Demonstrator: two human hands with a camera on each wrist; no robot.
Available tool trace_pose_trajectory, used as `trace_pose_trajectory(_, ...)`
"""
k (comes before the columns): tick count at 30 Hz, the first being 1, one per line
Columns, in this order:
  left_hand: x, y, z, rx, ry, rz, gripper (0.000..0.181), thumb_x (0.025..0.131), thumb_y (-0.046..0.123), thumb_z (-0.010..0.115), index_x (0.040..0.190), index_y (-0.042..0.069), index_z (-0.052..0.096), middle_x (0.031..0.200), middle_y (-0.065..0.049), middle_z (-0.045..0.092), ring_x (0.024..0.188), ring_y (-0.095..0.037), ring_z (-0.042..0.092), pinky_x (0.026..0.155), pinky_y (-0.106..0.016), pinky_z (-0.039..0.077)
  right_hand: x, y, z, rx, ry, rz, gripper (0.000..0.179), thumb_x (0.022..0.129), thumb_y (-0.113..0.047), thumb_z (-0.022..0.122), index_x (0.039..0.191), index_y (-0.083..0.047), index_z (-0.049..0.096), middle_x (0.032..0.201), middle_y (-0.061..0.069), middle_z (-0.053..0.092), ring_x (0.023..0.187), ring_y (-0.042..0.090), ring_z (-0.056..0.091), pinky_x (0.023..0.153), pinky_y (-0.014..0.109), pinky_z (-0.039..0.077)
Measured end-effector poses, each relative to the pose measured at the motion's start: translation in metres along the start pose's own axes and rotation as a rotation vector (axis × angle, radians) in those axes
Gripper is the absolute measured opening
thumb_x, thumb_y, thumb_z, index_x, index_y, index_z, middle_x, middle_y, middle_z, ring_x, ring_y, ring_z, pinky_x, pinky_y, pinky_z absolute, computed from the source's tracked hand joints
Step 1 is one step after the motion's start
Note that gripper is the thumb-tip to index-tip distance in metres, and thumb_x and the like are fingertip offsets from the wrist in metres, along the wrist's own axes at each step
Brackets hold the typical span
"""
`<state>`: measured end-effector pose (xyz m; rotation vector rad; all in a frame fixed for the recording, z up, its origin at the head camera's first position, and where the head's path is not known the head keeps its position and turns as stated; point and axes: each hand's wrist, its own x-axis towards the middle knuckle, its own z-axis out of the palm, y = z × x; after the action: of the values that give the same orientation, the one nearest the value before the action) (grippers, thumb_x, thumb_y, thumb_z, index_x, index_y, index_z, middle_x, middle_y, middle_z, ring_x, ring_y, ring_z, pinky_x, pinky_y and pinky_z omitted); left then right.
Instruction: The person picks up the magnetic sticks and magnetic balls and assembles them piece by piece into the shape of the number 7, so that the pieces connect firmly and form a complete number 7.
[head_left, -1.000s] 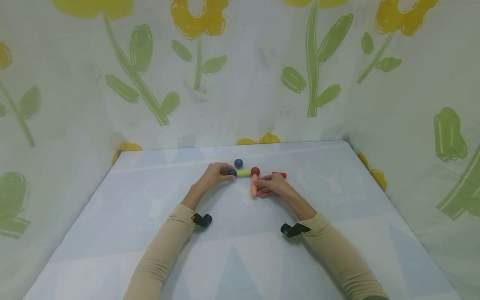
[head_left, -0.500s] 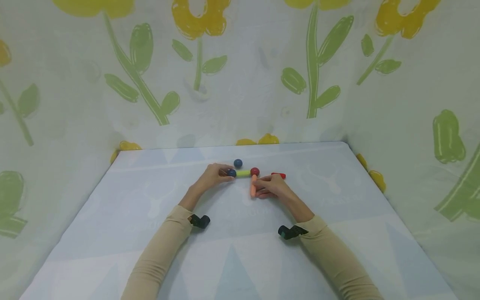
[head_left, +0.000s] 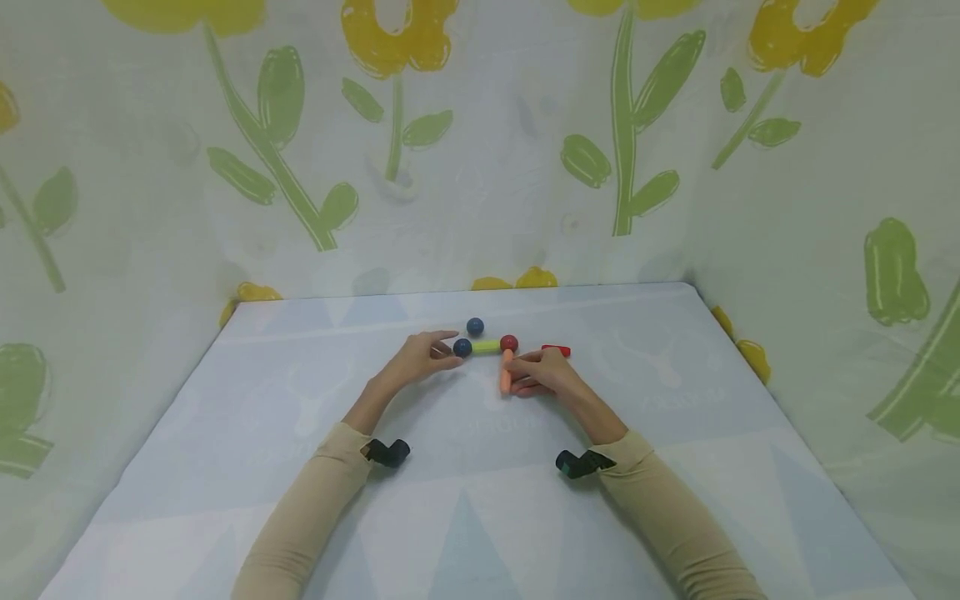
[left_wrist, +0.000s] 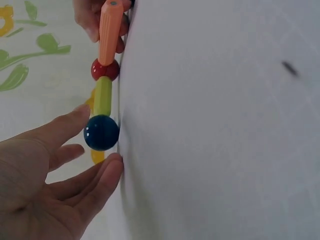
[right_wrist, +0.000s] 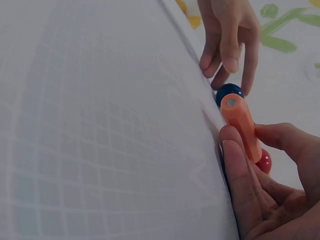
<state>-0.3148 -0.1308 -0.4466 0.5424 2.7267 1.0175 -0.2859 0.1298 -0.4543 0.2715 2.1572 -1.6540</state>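
Observation:
My right hand (head_left: 550,371) pinches an orange magnetic rod (right_wrist: 242,127) between thumb and fingers. The far end of that rod meets a red ball (head_left: 509,342). From the red ball a yellow-green rod (left_wrist: 103,96) runs left to a dark blue ball (left_wrist: 101,132), all joined in an L shape. Around the blue ball, my left hand (head_left: 422,357) stands with thumb and fingers spread apart, holding nothing. In the left wrist view a gap shows between its fingertips and the ball.
A second blue ball (head_left: 475,327) lies just behind the joined pieces. To the right, a red rod (head_left: 556,350) lies partly behind my right hand. The pale tablecloth (head_left: 465,517) ends at a flower-patterned curtain (head_left: 480,208) at the back.
My left hand has let go of the blue ball and drawn back a little to the left, its fingers spreading. The right hand keeps its hold on the orange rod.

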Motion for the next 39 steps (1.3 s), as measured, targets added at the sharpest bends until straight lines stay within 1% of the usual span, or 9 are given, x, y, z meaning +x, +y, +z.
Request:
trace_pose_trajectory(2, -0.004, 0.001, -0.001, 0.011, -0.008, -0.013, 0.064, 0.090, 0.035, 0.071, 0.146, 0.017, 0.046, 0.123, -0.015, 0.067, 0.112, -0.029, 0.065, 0.093, -0.041, 0.056, -0.001, 0.000, 0.000, -0.001, -0.003, -0.008, 0.056, 0.086, -0.033, 0.076, 0.131, -0.003, 0.059, 0.097, 0.012, 0.075, 0.072, 0.015, 0.074, 0.068, 0.025, 0.059)
trace_pose_trajectory(6, -0.011, 0.004, -0.001, 0.024, -0.027, -0.014, 0.067, 0.089, 0.039, 0.071, 0.148, 0.020, 0.044, 0.122, -0.014, 0.068, 0.110, -0.027, 0.066, 0.090, -0.040, 0.057, -0.001, 0.001, 0.000, -0.008, -0.011, -0.031, 0.056, 0.086, -0.033, 0.076, 0.130, -0.003, 0.060, 0.092, 0.011, 0.075, 0.073, 0.014, 0.073, 0.067, 0.024, 0.059)
trace_pose_trajectory(10, -0.016, 0.007, 0.001, 0.002, -0.063, 0.023, 0.065, 0.089, 0.039, 0.071, 0.146, 0.021, 0.046, 0.120, -0.012, 0.069, 0.108, -0.025, 0.067, 0.088, -0.037, 0.057, -0.001, 0.002, -0.001, -0.007, -0.016, -0.043, 0.056, 0.086, -0.034, 0.075, 0.129, -0.003, 0.060, 0.089, 0.009, 0.075, 0.073, 0.014, 0.073, 0.067, 0.024, 0.059)
trace_pose_trajectory(14, -0.018, 0.012, 0.006, -0.026, -0.087, 0.070, 0.063, 0.090, 0.038, 0.070, 0.145, 0.016, 0.048, 0.116, -0.011, 0.070, 0.104, -0.024, 0.068, 0.085, -0.035, 0.058, -0.001, 0.002, 0.000, -0.012, -0.017, -0.045, 0.055, 0.086, -0.034, 0.075, 0.130, -0.003, 0.060, 0.089, 0.009, 0.075, 0.072, 0.013, 0.073, 0.067, 0.024, 0.059)
trace_pose_trajectory(18, -0.017, 0.016, 0.012, -0.048, -0.085, 0.071, 0.061, 0.089, 0.038, 0.071, 0.141, 0.013, 0.052, 0.112, -0.010, 0.070, 0.102, -0.022, 0.068, 0.082, -0.033, 0.058, -0.001, 0.003, -0.001, -0.021, -0.015, -0.042, 0.055, 0.087, -0.034, 0.074, 0.130, -0.003, 0.060, 0.089, 0.010, 0.075, 0.072, 0.013, 0.073, 0.067, 0.024, 0.059)
trace_pose_trajectory(21, -0.015, 0.019, 0.017, -0.058, -0.085, 0.067, 0.060, 0.088, 0.037, 0.072, 0.139, 0.013, 0.054, 0.111, -0.008, 0.071, 0.100, -0.021, 0.068, 0.084, -0.033, 0.058, -0.002, 0.003, 0.000, -0.027, -0.015, -0.043, 0.054, 0.088, -0.035, 0.073, 0.130, -0.003, 0.060, 0.089, 0.010, 0.075, 0.072, 0.013, 0.072, 0.067, 0.024, 0.059)
trace_pose_trajectory(25, -0.012, 0.023, 0.022, -0.063, -0.094, 0.087, 0.059, 0.089, 0.036, 0.072, 0.139, 0.013, 0.054, 0.111, -0.008, 0.071, 0.101, -0.021, 0.068, 0.088, -0.035, 0.057, -0.002, 0.003, 0.000, -0.030, -0.013, -0.053, 0.054, 0.088, -0.035, 0.073, 0.129, -0.003, 0.061, 0.089, 0.010, 0.075, 0.072, 0.013, 0.072, 0.067, 0.024, 0.059)
trace_pose_trajectory(32, -0.006, 0.026, 0.032, -0.100, -0.104, 0.131, 0.058, 0.090, 0.038, 0.071, 0.141, 0.019, 0.053, 0.116, -0.008, 0.069, 0.103, -0.022, 0.067, 0.087, -0.035, 0.057, -0.002, 0.004, -0.001, -0.029, -0.028, -0.073, 0.054, 0.088, -0.036, 0.073, 0.129, -0.002, 0.061, 0.089, 0.010, 0.075, 0.073, 0.013, 0.073, 0.068, 0.024, 0.060)
trace_pose_trajectory(39, 0.000, 0.031, 0.039, -0.141, -0.116, 0.184, 0.054, 0.091, 0.033, 0.070, 0.140, 0.017, 0.054, 0.119, -0.009, 0.069, 0.105, -0.023, 0.068, 0.089, -0.036, 0.057, -0.002, 0.005, -0.003, -0.025, -0.046, -0.089, 0.057, 0.088, -0.039, 0.072, 0.129, -0.001, 0.061, 0.093, 0.012, 0.075, 0.074, 0.015, 0.073, 0.068, 0.024, 0.060)
